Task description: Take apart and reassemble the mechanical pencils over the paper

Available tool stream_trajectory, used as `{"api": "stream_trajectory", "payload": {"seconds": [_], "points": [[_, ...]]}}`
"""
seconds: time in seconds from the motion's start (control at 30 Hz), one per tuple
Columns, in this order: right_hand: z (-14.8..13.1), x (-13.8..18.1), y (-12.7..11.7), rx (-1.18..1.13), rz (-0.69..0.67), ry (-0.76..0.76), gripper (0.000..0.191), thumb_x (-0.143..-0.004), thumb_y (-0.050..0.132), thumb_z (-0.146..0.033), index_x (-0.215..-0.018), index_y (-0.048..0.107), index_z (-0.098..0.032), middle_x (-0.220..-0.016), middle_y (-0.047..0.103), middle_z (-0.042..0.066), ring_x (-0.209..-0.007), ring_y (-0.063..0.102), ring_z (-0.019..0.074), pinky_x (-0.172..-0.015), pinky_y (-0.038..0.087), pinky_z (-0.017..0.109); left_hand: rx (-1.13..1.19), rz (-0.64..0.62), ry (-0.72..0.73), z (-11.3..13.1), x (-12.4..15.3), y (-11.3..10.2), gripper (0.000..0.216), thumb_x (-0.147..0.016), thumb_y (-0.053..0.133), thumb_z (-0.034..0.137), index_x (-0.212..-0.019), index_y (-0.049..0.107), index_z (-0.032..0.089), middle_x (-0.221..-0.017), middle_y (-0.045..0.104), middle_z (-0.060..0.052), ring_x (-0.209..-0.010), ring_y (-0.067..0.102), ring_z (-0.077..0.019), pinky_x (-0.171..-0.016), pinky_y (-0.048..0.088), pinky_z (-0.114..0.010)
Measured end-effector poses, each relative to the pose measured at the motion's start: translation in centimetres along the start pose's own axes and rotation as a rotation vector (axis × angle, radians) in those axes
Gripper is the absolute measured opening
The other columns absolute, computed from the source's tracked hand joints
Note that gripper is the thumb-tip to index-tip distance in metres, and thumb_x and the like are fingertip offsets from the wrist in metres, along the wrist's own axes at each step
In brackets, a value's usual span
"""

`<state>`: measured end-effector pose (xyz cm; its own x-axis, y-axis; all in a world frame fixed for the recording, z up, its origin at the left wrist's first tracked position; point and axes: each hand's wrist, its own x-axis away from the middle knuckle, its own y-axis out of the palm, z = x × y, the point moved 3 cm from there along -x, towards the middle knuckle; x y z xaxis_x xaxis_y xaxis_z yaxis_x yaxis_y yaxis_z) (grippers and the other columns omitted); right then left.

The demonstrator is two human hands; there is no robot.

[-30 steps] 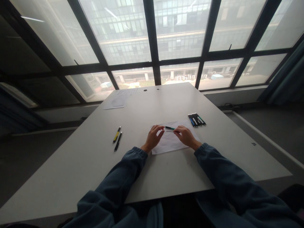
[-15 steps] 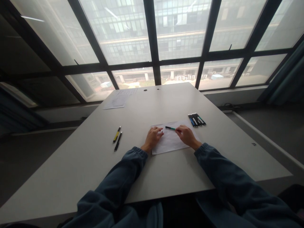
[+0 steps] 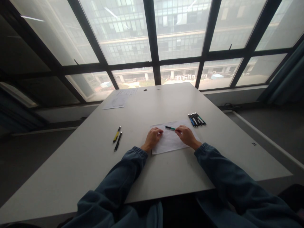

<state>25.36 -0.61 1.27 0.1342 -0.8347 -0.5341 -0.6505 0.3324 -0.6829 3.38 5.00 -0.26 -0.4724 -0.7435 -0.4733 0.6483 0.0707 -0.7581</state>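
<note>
Where the two hands come near each other, the pen sits between their fingers, black end toward the left hand point(image 3: 152, 138), green end at the right hand's point(image 3: 186, 136) fingertips. Pen point(image 3: 169, 128) is over the sheet point(image 3: 167, 144), roughly crosswise to the viewer. Right fingers drawn together at the green end; whether they grip the pen itself, can't tell. Thin dark line just below the pen, running toward the right fingers; too small to identify. Left fingers narrow, thumb close to index, just short of the pen's black end; anything tiny between them, can't tell. Both hands are over the sheet's sides.

Beyond the right fingers and to their right: pen row point(image 3: 197, 120), side by side, dark bodies with some blue, white and green parts. Well left of the left fingers: yellow pen point(image 3: 116, 135) and black pen point(image 3: 118, 141), slanted, near each other, apart. Far ahead-left of the left fingers: printed sheets point(image 3: 114, 102). Far straight ahead: dark disc point(image 3: 145, 90), with a small dark item point(image 3: 158, 89) to its right. All on the white counter point(image 3: 163, 180). Blue sleeves point(image 3: 118, 174) behind both hands. Past the counter: windows point(image 3: 181, 28), building outside, curtains point(image 3: 285, 76) at the sides.
</note>
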Motion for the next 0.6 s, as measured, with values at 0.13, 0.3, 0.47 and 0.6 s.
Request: {"api": "stream_trajectory", "payload": {"seconds": [0.13, 0.3, 0.47, 0.6], "points": [[0.1, 0.0, 0.1, -0.019, 0.017, -0.006, 0.010, -0.088, 0.062, -0.017, -0.082, 0.068, -0.020, -0.080, 0.065, 0.004, -0.077, 0.057, 0.0177, -0.073, 0.043, 0.027, 0.088, 0.091, -0.032, 0.6, -0.2, -0.6, 0.008, -0.086, 0.065, 0.023, -0.090, 0.071, 0.020, -0.086, 0.070, -0.003, -0.077, 0.063, -0.0177, -0.080, 0.050, -0.033], [-0.2, 0.0, -0.1, -0.061, 0.033, -0.036, 0.010, -0.089, 0.061, -0.017, -0.083, 0.068, -0.020, -0.081, 0.064, 0.004, -0.078, 0.058, 0.0182, -0.074, 0.044, 0.028, 0.263, 0.206, -0.122, 1.0, -0.2, -0.9, 0.012, -0.086, 0.066, 0.031, -0.090, 0.073, 0.021, -0.087, 0.074, -0.003, -0.074, 0.064, -0.0164, -0.068, 0.049, -0.029], [-0.8, 0.0, -0.5, -0.105, 0.042, -0.066, 0.010, -0.089, 0.061, -0.016, -0.084, 0.068, -0.020, -0.082, 0.064, 0.004, -0.080, 0.057, 0.0185, -0.076, 0.044, 0.029, 0.382, 0.207, -0.179, 0.9, -0.3, -1.0, 0.012, -0.083, 0.069, 0.029, -0.089, 0.074, 0.020, -0.087, 0.074, -0.003, -0.072, 0.064, -0.0153, -0.061, 0.046, -0.026], [-0.9, -0.1, -0.5, -0.119, 0.035, -0.094, 0.010, -0.089, 0.061, -0.017, -0.085, 0.068, -0.020, -0.083, 0.064, 0.004, -0.081, 0.057, 0.0188, -0.076, 0.045, 0.030, 0.390, 0.180, -0.141, 1.2, -0.3, -1.1, 0.012, -0.084, 0.068, 0.029, -0.089, 0.074, 0.021, -0.085, 0.073, -0.003, -0.073, 0.064, -0.0148, -0.062, 0.046, -0.026]]}}
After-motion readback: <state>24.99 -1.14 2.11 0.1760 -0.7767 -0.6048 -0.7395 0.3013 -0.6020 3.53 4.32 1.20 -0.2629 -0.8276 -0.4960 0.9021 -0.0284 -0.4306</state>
